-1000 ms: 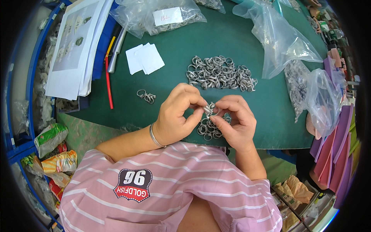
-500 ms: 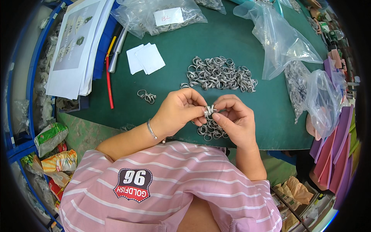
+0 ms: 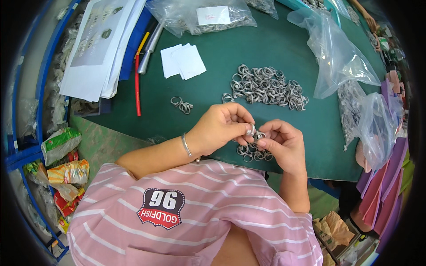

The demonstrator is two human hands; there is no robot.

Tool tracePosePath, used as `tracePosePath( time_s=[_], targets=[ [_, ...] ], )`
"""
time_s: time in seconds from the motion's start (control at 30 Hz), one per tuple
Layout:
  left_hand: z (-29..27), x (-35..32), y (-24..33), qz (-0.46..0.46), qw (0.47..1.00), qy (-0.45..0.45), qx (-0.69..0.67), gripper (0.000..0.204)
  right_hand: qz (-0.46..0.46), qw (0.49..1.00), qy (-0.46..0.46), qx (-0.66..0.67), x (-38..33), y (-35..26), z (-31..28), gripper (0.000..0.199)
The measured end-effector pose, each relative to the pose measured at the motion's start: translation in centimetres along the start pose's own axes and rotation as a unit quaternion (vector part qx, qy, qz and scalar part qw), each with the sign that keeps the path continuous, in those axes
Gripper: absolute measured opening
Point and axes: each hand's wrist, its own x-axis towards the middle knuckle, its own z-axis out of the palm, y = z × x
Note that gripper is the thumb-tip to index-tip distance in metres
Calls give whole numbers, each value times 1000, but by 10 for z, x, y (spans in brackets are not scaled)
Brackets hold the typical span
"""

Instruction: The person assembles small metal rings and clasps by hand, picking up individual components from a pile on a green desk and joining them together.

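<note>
Over the near part of the table, my left hand (image 3: 222,127) is closed in a pinch on a small grey metal ring (image 3: 251,130). Beside it my right hand (image 3: 287,142) pinches another grey ring (image 3: 259,135), held close to the first. Whether the two rings touch is hard to tell. Directly below my fingers lies a small pile of rings (image 3: 253,154), partly covered by the hands. A larger heap of similar rings (image 3: 266,86) spreads farther off. To the left, a few rings (image 3: 181,105) sit in a little cluster.
White paper slips (image 3: 188,61) lie on the green table (image 3: 208,84). Left of them are a red-and-yellow stick (image 3: 137,84), a tapered metal rod (image 3: 150,49) and printed sheets (image 3: 91,53). A plastic bag of rings (image 3: 202,20) rests at the far side; clear bags (image 3: 339,57) lie at right.
The view has shifted, so the table sits farther right. My right hand has drawn slightly down and away from my left, and the rings between my fingers now appear more separated.
</note>
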Motion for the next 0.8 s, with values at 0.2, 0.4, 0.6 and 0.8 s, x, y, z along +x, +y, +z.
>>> tracePosePath(
  time_s=[0.2, 0.4, 0.6, 0.8],
  targets=[
    [-7, 3, -4, -10, 999, 14, -38, 13, -26, 999, 40, 22, 4, 1, 7, 22],
    [-4, 2, -3, 12, 999, 27, -39, 12, -79, 996, 50, 9, 5, 2, 5, 19],
    [-2, 3, -3, 29, 999, 16, -26, 14, -150, 989, 16, 9, 8, 4, 2, 16],
    [2, -1, 1, 28, 999, 13, -12, 14, -185, 982, -32, -38, 8, 0, 3, 21]
  ],
)
